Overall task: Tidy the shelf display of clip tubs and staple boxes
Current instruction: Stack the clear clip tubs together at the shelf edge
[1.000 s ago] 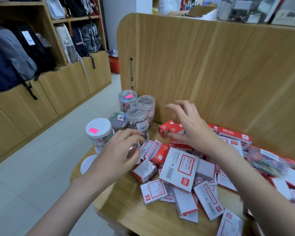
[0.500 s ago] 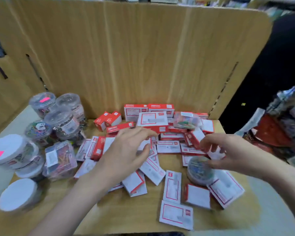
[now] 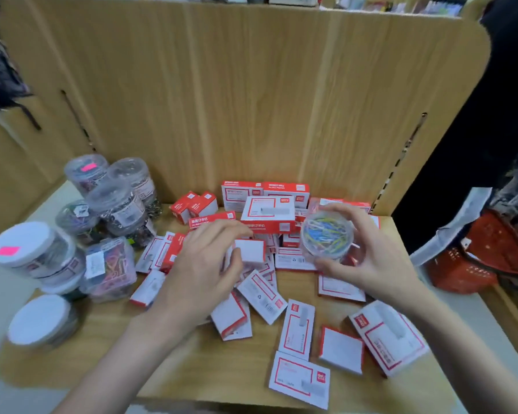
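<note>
Above the scattered staple boxes (image 3: 296, 330), right hand (image 3: 368, 264) grips clip tub (image 3: 326, 236).

L hand (image 3: 204, 264) palm-down, fingers curled; R hand (image 3: 368, 258) fingers spread, gripping.

back: wooden panel (image 3: 251, 100) | surface: wooden shelf (image 3: 168, 363) | right: red basket (image 3: 485, 264)

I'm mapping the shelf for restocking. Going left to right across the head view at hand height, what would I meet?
White-lidded tub with pink sticker → clear box of coloured clips → left hand → round tub of coloured paper clips held in the right hand → red basket.
</note>
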